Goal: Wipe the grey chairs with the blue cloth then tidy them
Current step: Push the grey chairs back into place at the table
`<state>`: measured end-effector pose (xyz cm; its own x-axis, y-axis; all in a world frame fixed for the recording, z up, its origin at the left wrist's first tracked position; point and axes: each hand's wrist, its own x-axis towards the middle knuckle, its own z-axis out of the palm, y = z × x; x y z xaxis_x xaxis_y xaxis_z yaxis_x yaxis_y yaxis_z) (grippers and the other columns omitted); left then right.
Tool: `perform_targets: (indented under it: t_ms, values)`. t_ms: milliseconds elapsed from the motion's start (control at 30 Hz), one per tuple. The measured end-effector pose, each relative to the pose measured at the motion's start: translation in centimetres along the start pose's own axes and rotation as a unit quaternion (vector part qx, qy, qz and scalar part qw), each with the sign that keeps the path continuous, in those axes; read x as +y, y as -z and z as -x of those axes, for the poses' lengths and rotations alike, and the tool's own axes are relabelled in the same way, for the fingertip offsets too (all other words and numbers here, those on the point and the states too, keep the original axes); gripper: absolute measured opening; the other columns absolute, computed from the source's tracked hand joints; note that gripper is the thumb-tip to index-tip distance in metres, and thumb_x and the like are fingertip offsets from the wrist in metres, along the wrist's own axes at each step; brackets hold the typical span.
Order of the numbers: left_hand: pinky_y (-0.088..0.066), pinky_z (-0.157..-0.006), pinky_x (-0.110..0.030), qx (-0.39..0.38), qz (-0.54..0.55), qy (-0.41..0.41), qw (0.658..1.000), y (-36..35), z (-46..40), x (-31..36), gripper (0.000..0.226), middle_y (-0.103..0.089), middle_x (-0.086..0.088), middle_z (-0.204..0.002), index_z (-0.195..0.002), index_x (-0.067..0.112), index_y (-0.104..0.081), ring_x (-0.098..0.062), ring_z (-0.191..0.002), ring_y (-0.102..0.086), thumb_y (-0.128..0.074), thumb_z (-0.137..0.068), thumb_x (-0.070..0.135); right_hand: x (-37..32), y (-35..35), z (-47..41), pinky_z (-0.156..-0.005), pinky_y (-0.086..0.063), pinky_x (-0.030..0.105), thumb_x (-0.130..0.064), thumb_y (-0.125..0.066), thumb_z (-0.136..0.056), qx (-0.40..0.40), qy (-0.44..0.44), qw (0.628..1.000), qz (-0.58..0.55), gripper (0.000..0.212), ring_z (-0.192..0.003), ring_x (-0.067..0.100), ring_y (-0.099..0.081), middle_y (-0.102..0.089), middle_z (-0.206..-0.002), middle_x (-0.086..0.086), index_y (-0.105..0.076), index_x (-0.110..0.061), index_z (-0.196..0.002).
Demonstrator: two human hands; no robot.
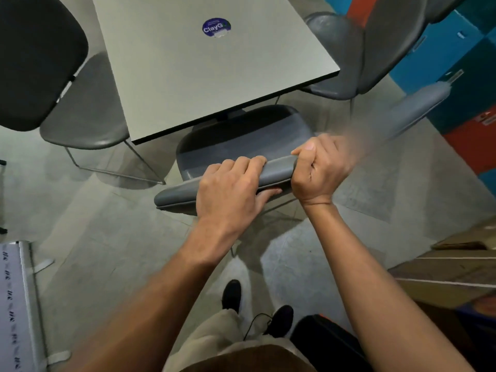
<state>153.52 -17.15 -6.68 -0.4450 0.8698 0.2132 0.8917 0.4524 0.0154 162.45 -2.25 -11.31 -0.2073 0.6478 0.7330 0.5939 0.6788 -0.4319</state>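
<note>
At the bottom of the view are the person's beige trousers (pixel 228 342) and two black shoes (pixel 232 294) on the pale floor (pixel 94 237), with a dark bag (pixel 322 342) just to the right of the feet. Both bare forearms reach forward to the nearest grey chair (pixel 241 146), which stands at the near edge of the table (pixel 201 76) with its seat partly tucked beneath it. The left hand (pixel 230 194) lies over the top rim of the chair's backrest (pixel 174 196), its fingers (pixel 241 163) curled over the far side and the thumb pressed under the near side, so it grips the rim. The right hand (pixel 319 167) grips the right end of the same rim in a fist, thumb on top. No blue cloth can be made out in either hand. Further off, a second grey chair (pixel 86 122) with a dark backrest stands at the table's left edge, and a third grey chair (pixel 343 63) stands at its right edge, backrest towards the coloured lockers (pixel 442 49) behind. The square pale table top carries a round blue sticker (pixel 216 27) near its far side. A white banner stand (pixel 18 304) lies on the floor at the lower left, and cardboard boxes (pixel 451 277) sit at the right.
</note>
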Motion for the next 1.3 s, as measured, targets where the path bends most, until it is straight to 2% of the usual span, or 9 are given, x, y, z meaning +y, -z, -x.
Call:
perform_targets:
  t_ms: [233, 733, 900, 1067, 1300]
  values:
    - [-0.050, -0.079, -0.038, -0.014, -0.002, -0.020, 1.000, 0.0, 0.1, -0.1, 0.061, -0.067, 0.000, -0.104, -0.127, 0.025, -0.058, -0.022, -0.090, -0.064, -0.055, -0.090, 0.074, -0.5, 0.3, 0.1, -0.102, -0.029, 0.032, -0.024, -0.031, -0.095, 0.006, -0.013, 1.000, 0.012, 0.047, -0.079, 0.018, -0.055, -0.063, -0.071, -0.002, -0.063, -0.018, -0.061]
    - [-0.047, -0.071, -0.037, 0.016, -0.012, -0.050, 0.999, -0.2, 0.0, -0.6, 0.056, -0.065, -0.001, -0.092, -0.115, 0.021, -0.061, -0.023, -0.079, -0.063, -0.057, -0.090, 0.072, -0.9, 0.7, 0.2, -0.104, -0.033, 0.041, -0.025, -0.028, -0.097, -0.022, -0.030, 0.999, 0.034, 0.049, -0.081, 0.018, -0.051, -0.061, -0.072, -0.002, -0.064, -0.018, -0.064]
    - [-0.046, -0.070, -0.036, 0.021, -0.012, -0.057, 0.998, -0.4, 0.0, -0.8, 0.057, -0.066, 0.000, -0.092, -0.116, 0.021, -0.061, -0.022, -0.078, -0.063, -0.055, -0.091, 0.072, -0.9, 1.0, 0.0, -0.106, -0.028, 0.033, -0.026, -0.028, -0.097, -0.042, -0.030, 0.998, 0.044, 0.048, -0.082, 0.018, -0.053, -0.062, -0.073, -0.003, -0.064, -0.019, -0.066]
    - [-0.047, -0.070, -0.035, 0.019, -0.006, -0.048, 0.999, -0.3, -0.1, -0.7, 0.059, -0.067, 0.001, -0.090, -0.115, 0.022, -0.063, -0.021, -0.078, -0.064, -0.052, -0.091, 0.075, -0.6, 1.4, -0.4, -0.097, -0.028, 0.034, -0.027, -0.035, -0.097, -0.074, 0.005, 0.996, 0.051, 0.042, -0.082, 0.016, -0.052, -0.063, -0.074, -0.005, -0.065, -0.019, -0.068]
    - [-0.049, -0.073, -0.035, 0.020, -0.011, -0.025, 0.999, -0.5, -0.1, -0.6, 0.064, -0.069, 0.003, -0.090, -0.118, 0.024, -0.065, -0.021, -0.081, -0.066, -0.048, -0.090, 0.079, 2.4, 2.4, -1.6, -0.091, -0.033, 0.039, -0.026, -0.047, -0.099, -0.108, 0.116, 0.987, -0.024, 0.033, -0.083, 0.015, -0.062, -0.069, -0.080, -0.009, -0.072, -0.021, -0.077]
